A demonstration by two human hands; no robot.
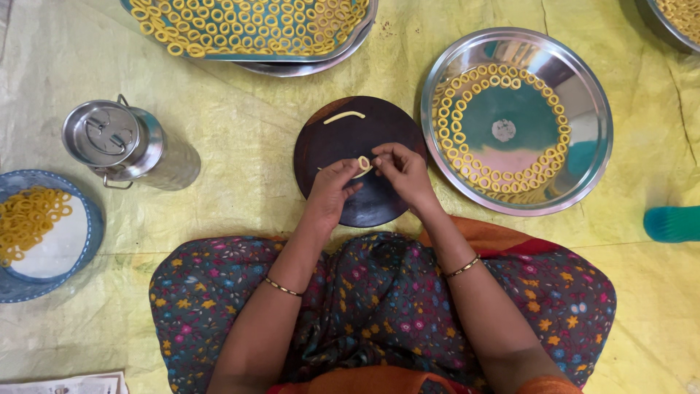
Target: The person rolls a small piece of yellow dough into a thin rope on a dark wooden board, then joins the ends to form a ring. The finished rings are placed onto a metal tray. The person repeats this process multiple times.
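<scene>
Over the dark round board (pixel 350 157), both hands' fingers (pixel 343 169) pinch a dough ring (pixel 362 164).

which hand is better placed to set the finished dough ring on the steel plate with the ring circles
Probably the right hand: it is nearer the steel plate on its side, and both hands pinch the dough ring.

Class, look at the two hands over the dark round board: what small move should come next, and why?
Probably pinch the ends shut: both the left hand and right hand hold a dough strip curled almost into a ring above the dark round board, and the steel plate beside it already holds closed rings.
</scene>
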